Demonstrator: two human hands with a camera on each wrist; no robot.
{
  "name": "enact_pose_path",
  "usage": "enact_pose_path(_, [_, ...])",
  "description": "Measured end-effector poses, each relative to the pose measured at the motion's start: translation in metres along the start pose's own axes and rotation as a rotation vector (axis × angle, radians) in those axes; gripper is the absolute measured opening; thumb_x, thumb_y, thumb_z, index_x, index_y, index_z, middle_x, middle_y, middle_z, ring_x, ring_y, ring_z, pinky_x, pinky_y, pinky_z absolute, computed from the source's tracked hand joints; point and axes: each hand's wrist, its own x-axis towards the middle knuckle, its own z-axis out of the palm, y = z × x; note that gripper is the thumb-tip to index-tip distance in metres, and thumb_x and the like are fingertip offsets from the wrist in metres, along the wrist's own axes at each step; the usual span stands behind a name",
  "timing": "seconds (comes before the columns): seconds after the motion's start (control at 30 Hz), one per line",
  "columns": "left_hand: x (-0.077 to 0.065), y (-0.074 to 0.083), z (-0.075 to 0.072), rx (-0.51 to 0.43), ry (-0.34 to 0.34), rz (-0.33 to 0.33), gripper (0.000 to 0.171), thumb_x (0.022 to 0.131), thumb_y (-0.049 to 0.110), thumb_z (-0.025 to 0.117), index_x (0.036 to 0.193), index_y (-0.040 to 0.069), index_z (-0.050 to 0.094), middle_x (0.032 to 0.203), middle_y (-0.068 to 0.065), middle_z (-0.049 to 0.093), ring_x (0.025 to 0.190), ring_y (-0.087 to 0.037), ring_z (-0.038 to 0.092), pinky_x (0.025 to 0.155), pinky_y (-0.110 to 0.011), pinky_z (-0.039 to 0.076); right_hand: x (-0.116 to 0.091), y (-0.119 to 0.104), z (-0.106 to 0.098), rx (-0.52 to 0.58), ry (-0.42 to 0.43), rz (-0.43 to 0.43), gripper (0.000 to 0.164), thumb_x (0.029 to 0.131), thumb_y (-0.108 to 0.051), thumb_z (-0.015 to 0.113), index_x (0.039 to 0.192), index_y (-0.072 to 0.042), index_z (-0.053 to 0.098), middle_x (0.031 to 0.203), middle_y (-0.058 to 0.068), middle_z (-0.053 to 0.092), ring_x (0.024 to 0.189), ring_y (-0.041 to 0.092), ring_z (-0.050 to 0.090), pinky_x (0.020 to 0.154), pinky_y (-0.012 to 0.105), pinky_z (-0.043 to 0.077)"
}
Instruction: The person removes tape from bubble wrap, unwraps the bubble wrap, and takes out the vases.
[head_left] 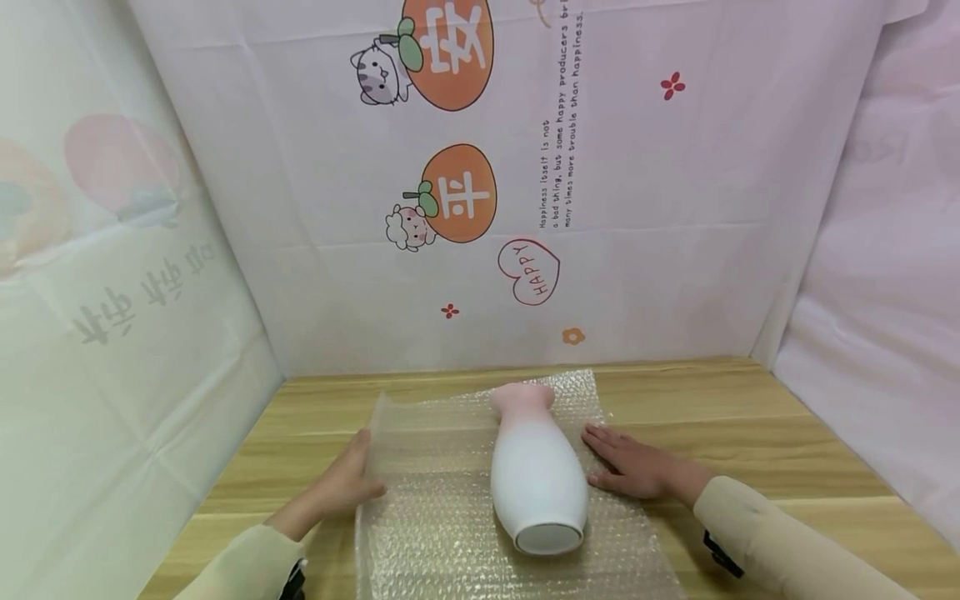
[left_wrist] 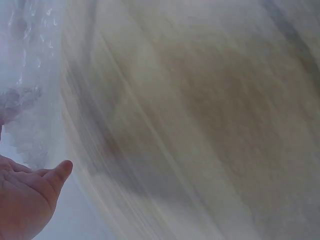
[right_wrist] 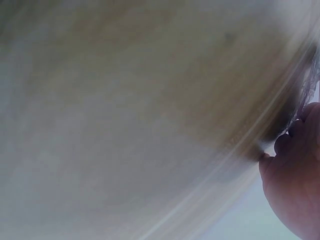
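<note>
A vase (head_left: 538,475), white with a pink neck, lies on its side on a sheet of bubble wrap (head_left: 427,533). Its base faces me and the neck points away. My left hand (head_left: 341,479) is at the sheet's left edge, which curls up a little there; the thumb stands out straight over the edge, and the fingertips are partly hidden. In the left wrist view that hand (left_wrist: 30,195) shows its thumb apart from the fingers, beside the bubble wrap (left_wrist: 30,65). My right hand (head_left: 637,465) rests with extended fingers on the sheet's right edge, close to the vase.
The wood-grain table (head_left: 697,400) carries everything. A white printed cloth (head_left: 630,275) hangs behind it, with further cloth walls on the left (head_left: 97,400) and right (head_left: 877,358).
</note>
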Motion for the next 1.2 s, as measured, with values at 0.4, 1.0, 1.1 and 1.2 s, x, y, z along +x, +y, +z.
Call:
enact_pose_path(0.4, [-0.005, -0.014, -0.002, 0.071, -0.032, 0.033, 0.097, 0.069, 0.006, 0.081, 0.137, -0.028, 0.020, 0.143, -0.048, 0.004, 0.133, -0.058, 0.017, 0.107, -0.060, 0.018, 0.000, 0.003, 0.004, 0.005, 0.007, 0.012, 0.080, 0.098, -0.055, 0.045, 0.151, 0.002, 0.026, 0.156, 0.022, 0.021, 0.142, 0.042, 0.018, 0.110, 0.058, 0.019])
enact_pose_path(1.0, [-0.009, -0.011, -0.007, 0.052, -0.156, -0.040, 0.086, 0.079, 0.013, 0.079, 0.140, -0.021, 0.028, 0.148, -0.042, 0.011, 0.137, -0.055, 0.013, 0.108, -0.062, 0.015, 0.001, 0.001, 0.004, 0.003, 0.011, 0.008, 0.080, 0.098, -0.054, 0.044, 0.151, 0.003, 0.026, 0.156, 0.023, 0.021, 0.141, 0.042, 0.018, 0.110, 0.059, 0.019])
enact_pose_path(1.1, [-0.009, -0.014, -0.008, 0.056, -0.188, -0.053, 0.087, 0.081, 0.018, 0.078, 0.141, -0.020, 0.028, 0.149, -0.041, 0.011, 0.137, -0.054, 0.011, 0.108, -0.063, 0.015, 0.001, 0.002, 0.004, -0.001, 0.011, 0.008, 0.080, 0.098, -0.055, 0.044, 0.151, 0.003, 0.026, 0.156, 0.023, 0.021, 0.141, 0.042, 0.019, 0.110, 0.059, 0.019])
enact_pose_path(1.2, [-0.008, -0.016, -0.010, 0.055, -0.209, -0.057, 0.088, 0.082, 0.022, 0.078, 0.141, -0.020, 0.027, 0.150, -0.040, 0.011, 0.137, -0.055, 0.011, 0.108, -0.064, 0.015, 0.001, 0.001, 0.004, -0.001, 0.014, 0.005, 0.079, 0.098, -0.054, 0.045, 0.151, 0.003, 0.027, 0.156, 0.024, 0.022, 0.141, 0.043, 0.019, 0.110, 0.059, 0.019])
